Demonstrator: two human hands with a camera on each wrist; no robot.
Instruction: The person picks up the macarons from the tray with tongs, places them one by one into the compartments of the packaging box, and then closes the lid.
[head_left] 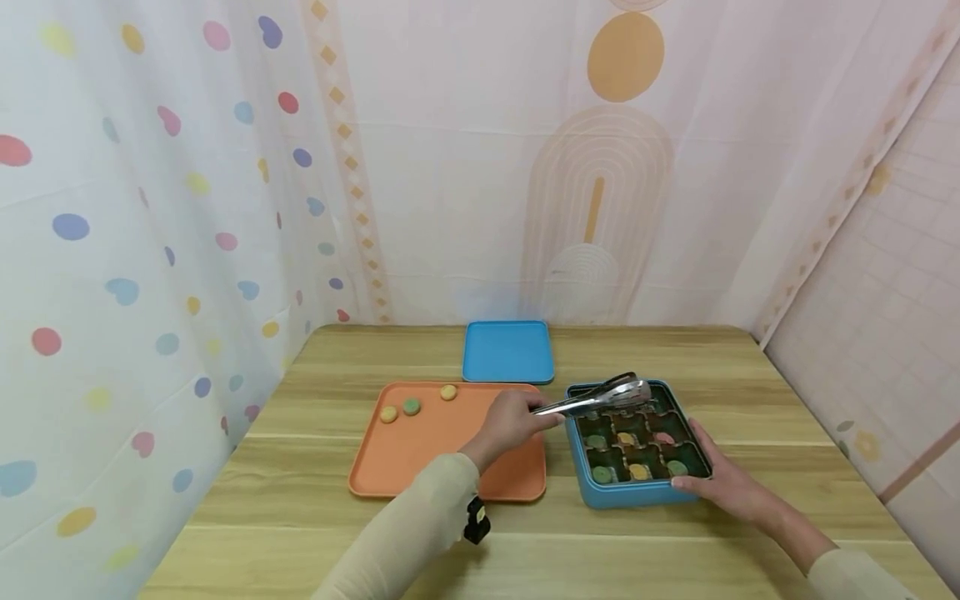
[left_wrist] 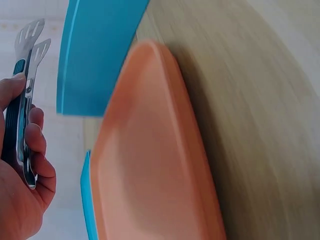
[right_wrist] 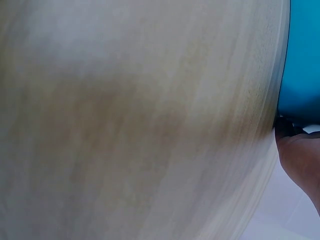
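My left hand (head_left: 512,423) holds metal tongs (head_left: 577,403), seen also in the left wrist view as slotted tongs (left_wrist: 29,75) with dark grips. Their tips hang over the back compartments of a blue box (head_left: 630,495); no item shows between the tips. Inside the box, a dark divided insert holds small round cookies, among them a green cookie (head_left: 602,474), a yellow cookie (head_left: 639,472) and a pink cookie (head_left: 663,438). The tongs hide part of the back row. My right hand (head_left: 723,479) grips the box's near right corner, thumb on the rim, fingers along the side.
An orange tray (head_left: 427,475) lies left of the box, under my left forearm. On it are two yellow cookies (head_left: 388,414) and a green cookie (head_left: 412,406). A smaller blue tray (head_left: 508,352) lies behind. Curtains hang beyond the wooden table (head_left: 600,558).
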